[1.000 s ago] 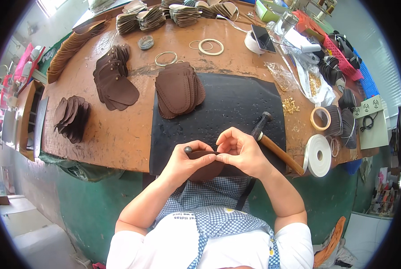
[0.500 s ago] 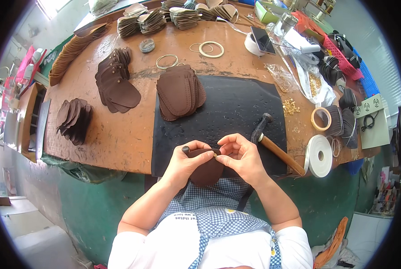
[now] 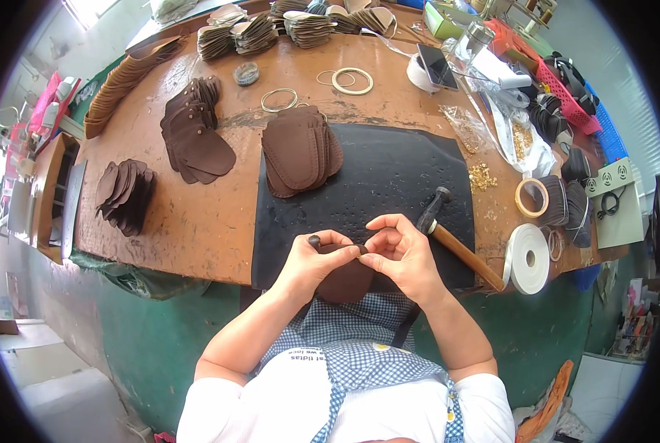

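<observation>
At the front edge of the black mat (image 3: 389, 170), a dark brown leather piece (image 3: 346, 283) with a rounded lower end is between my hands. My left hand (image 3: 316, 260) grips its upper left, thumb on top, and the round end of a dark metal tool (image 3: 313, 241) sticks out between its fingers. Thumb and forefinger of my right hand (image 3: 398, 255) pinch together at the upper right edge, beside the left thumb tip. A tiny gold-coloured fitting shows there, mostly covered by fingertips. A wooden-handled hammer (image 3: 462, 255) lies right of my right hand.
Stitch-holed brown leather pieces (image 3: 296, 155) are stacked on the mat. More stacks with studs (image 3: 197, 140) and without (image 3: 125, 196) lie leftward. Gold fittings (image 3: 482, 177), a tape roll (image 3: 530, 197) and a white roll (image 3: 527, 258) are at right. A phone (image 3: 437, 66) lies farther back.
Both hands still hold the leather piece at nearly the same place. My fingertips now cover more of the small gold fitting. The whole view has shifted slightly.
</observation>
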Tool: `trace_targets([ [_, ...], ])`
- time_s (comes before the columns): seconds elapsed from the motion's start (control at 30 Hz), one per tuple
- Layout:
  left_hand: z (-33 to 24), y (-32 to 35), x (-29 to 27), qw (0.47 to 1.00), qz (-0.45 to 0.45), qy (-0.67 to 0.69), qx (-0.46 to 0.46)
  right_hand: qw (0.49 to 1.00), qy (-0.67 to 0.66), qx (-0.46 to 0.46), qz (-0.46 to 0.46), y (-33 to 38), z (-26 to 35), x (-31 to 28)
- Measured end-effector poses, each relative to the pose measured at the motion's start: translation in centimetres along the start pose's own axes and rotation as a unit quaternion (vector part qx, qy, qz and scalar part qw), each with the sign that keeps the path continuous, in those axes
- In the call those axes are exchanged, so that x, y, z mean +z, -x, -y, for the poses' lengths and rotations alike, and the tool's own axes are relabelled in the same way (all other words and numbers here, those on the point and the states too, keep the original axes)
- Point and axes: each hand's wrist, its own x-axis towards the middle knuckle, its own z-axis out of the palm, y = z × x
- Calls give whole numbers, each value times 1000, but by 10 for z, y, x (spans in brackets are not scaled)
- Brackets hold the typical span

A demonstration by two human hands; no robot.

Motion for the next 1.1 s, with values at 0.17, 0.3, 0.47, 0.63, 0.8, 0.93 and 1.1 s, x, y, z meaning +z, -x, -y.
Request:
trace_targets([
  [0.17, 5, 1, 0, 1000, -14, 17, 14, 999, -35, 15, -12, -1, -5, -1],
  [0.3, -1, 3, 0, 1000, -4, 13, 0, 998, -58, 35, 5, -3, -5, -3],
  [0.47, -1, -1, -1, 1000, -2, 2, -20, 999, -40, 25, 16, -4, -2, -1],
  [0.63, 4, -2, 0, 1000, -8, 0, 12, 998, -59, 25, 7, -1, -2, -1],
  [0.8, 4, -1, 2, 999, -23, -20, 27, 999, -32, 37, 6, -3, -3, -2],
  [0.93, -5, 3, 2, 1000, -26, -2, 0, 999, -39, 29, -2, -4, -5, -3],
  [1.1, -8, 5, 6, 1000, 8, -12, 20, 995, -91, 39, 5, -2, -5, -12],
])
